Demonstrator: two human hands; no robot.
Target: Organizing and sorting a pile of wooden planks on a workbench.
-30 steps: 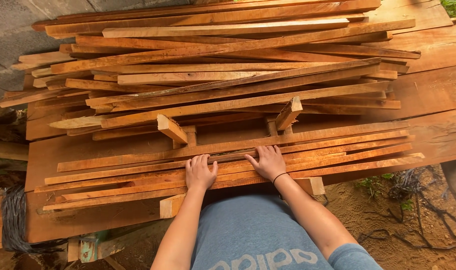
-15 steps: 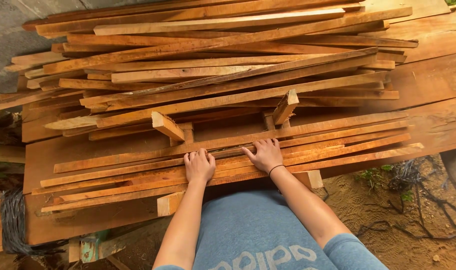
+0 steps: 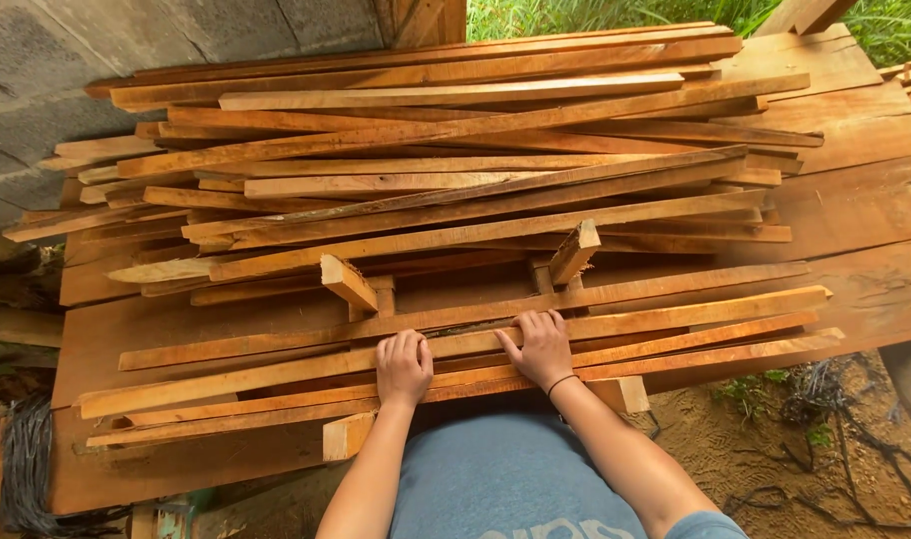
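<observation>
My left hand (image 3: pixel 404 367) and right hand (image 3: pixel 541 347) lie palm-down on the near bundle of thin wooden slats (image 3: pixel 455 344) at the table's (image 3: pixel 865 210) front edge, neither grip closed around any strip. Nothing is lifted yet; the big stack of slats (image 3: pixel 446 150) behind sits untouched, well apart from my hands.

A grey concrete block wall (image 3: pixel 96 60) rises at the far left, beyond the grip. Green grass (image 3: pixel 595 15) shows in daylight at the far edge. Bare sandy ground (image 3: pixel 755 449) lies to the right and nearer, strewn with dark tangled wire (image 3: pixel 825 399). Wide brown boards (image 3: pixel 855 210) form the work surface underneath.
</observation>
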